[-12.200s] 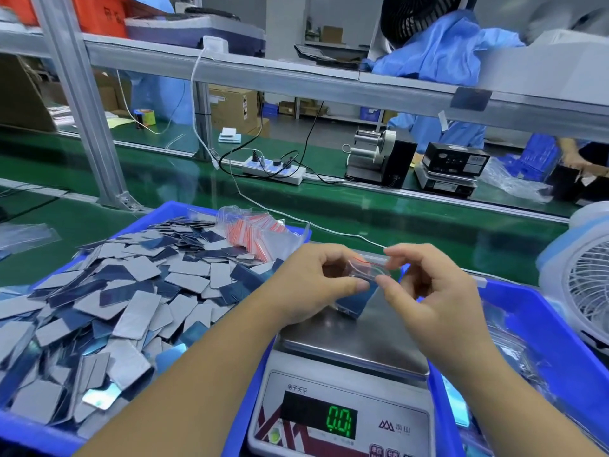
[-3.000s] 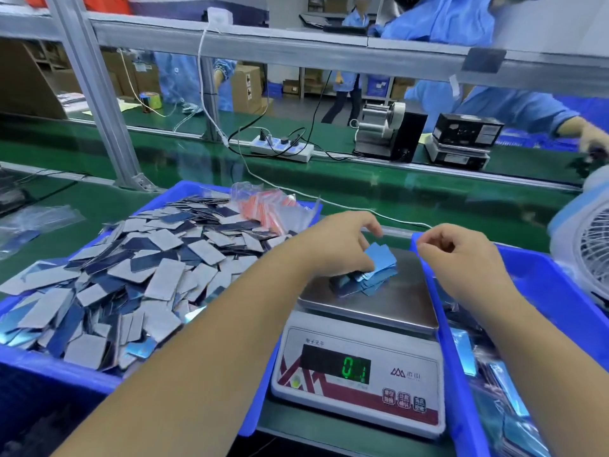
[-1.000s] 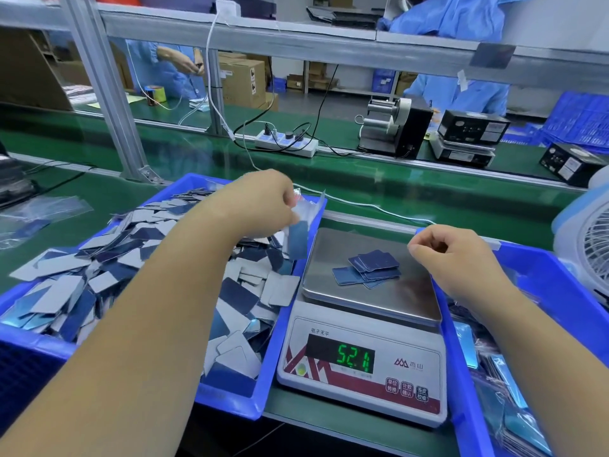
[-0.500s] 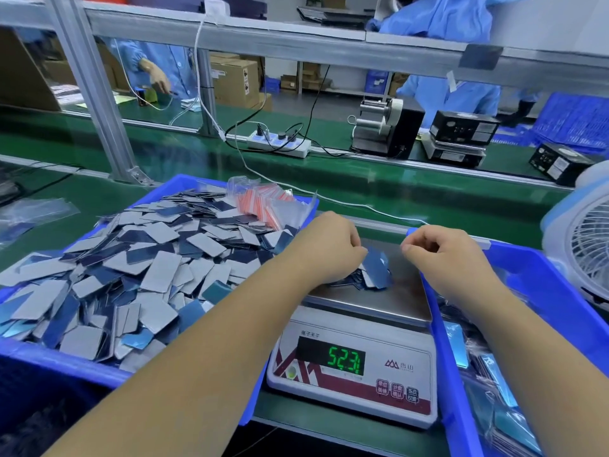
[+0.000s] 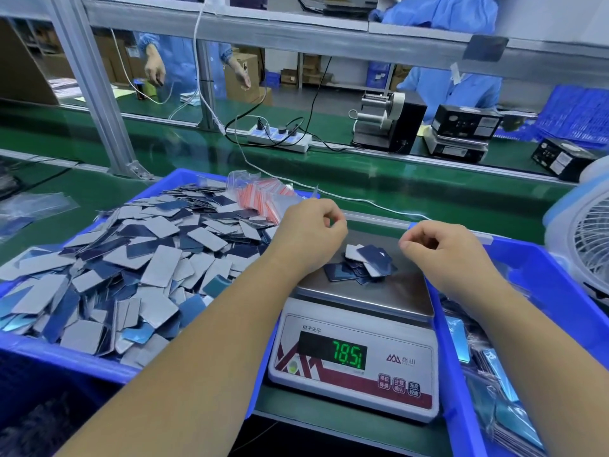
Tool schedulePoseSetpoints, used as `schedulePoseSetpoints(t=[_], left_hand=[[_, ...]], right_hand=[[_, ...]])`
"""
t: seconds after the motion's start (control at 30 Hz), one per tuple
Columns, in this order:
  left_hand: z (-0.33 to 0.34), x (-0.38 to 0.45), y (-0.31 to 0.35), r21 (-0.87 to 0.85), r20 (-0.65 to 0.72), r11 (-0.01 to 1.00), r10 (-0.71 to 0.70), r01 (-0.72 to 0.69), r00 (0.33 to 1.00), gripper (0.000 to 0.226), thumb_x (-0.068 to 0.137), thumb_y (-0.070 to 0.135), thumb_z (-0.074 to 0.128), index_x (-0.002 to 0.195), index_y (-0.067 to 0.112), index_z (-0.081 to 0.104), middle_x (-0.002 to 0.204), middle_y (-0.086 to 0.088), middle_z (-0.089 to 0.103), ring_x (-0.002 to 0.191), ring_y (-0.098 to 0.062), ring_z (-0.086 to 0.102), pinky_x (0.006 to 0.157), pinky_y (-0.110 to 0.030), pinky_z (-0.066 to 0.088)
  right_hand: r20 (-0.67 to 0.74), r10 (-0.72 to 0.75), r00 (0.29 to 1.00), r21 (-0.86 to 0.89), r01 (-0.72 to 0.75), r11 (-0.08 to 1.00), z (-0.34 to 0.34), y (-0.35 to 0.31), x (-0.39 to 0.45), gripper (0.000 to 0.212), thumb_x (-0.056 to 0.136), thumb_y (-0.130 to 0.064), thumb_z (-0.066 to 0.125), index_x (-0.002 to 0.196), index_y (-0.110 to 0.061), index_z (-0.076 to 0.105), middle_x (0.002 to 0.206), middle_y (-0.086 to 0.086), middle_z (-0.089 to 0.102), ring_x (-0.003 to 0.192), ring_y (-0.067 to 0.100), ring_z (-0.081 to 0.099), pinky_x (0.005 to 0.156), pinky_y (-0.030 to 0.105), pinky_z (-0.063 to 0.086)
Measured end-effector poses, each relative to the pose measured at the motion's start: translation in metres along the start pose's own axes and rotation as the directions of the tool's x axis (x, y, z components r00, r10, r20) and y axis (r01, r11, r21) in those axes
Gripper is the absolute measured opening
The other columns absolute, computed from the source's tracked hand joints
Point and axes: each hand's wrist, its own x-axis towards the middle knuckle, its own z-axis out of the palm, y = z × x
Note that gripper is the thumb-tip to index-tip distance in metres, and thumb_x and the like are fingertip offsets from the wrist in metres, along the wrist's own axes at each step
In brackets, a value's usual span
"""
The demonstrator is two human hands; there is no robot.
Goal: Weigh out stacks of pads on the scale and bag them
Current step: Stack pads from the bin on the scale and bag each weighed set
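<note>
Nearest, low in the frame, the scale [image 5: 354, 364] reads 78.5; this looks like the weighing step. Mid-frame, a loose pile of pads [image 5: 361, 263] lies on its pan, left hand [image 5: 308, 235] and right hand [image 5: 441, 252] hovering either side, fingers curled, holding nothing. Next likely: adjust the count, then reach the bags [image 5: 263, 196] above-left

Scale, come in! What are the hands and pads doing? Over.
Left hand and right hand curled, holding nothing. Loose pile of dark blue and grey rectangular pads on white digital scale. Nothing in the way.
</note>
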Motion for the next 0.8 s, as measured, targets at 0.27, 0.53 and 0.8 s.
schedulePoseSetpoints(t=[0.27, 0.53, 0.8], left_hand=[[-0.001, 0.0, 0.003, 0.022, 0.114, 1.0, 0.017, -0.02, 0.993, 0.018, 0.093, 0.024, 0.056, 0.099, 0.028, 0.072, 0.081, 0.013, 0.061, 0.075, 0.0, 0.055, 0.067, -0.017, 0.043], [-0.013, 0.016, 0.042, 0.254, 0.537, 0.954, -0.004, -0.157, 0.844, 0.043, 0.093, 0.022, 0.055, 0.136, 0.023, 0.056, 0.138, 0.001, 0.057, 0.121, -0.019, 0.055, 0.095, -0.028, 0.043], [-0.009, 0.025, 0.048, 0.406, 0.657, 0.885, -0.11, -0.228, 0.746, 0.03, 0.087, 0.049, 0.066, 0.086, 0.019, 0.071, 0.076, 0.003, 0.065, 0.071, -0.016, 0.058, 0.059, -0.032, 0.045]], right_hand=[[0.015, -0.031, 0.999, -0.033, 0.031, 0.999, 0.001, 0.002, 0.002, 0.019, 0.088, -0.024, 0.064, 0.071, -0.031, 0.068, 0.065, -0.014, 0.064, 0.056, 0.001, 0.052, 0.055, 0.025, 0.04], [0.121, -0.1, 0.988, -0.146, 0.117, 0.982, 0.006, 0.003, 0.002, 0.014, 0.084, -0.04, 0.071, 0.097, -0.041, 0.065, 0.084, -0.02, 0.06, 0.076, -0.009, 0.052, 0.064, 0.014, 0.034], [0.269, -0.237, 0.934, -0.144, 0.282, 0.949, 0.003, -0.009, -0.003, 0.02, 0.083, -0.04, 0.072, 0.102, -0.033, 0.071, 0.087, -0.009, 0.056, 0.091, 0.007, 0.05, 0.079, 0.023, 0.042]])
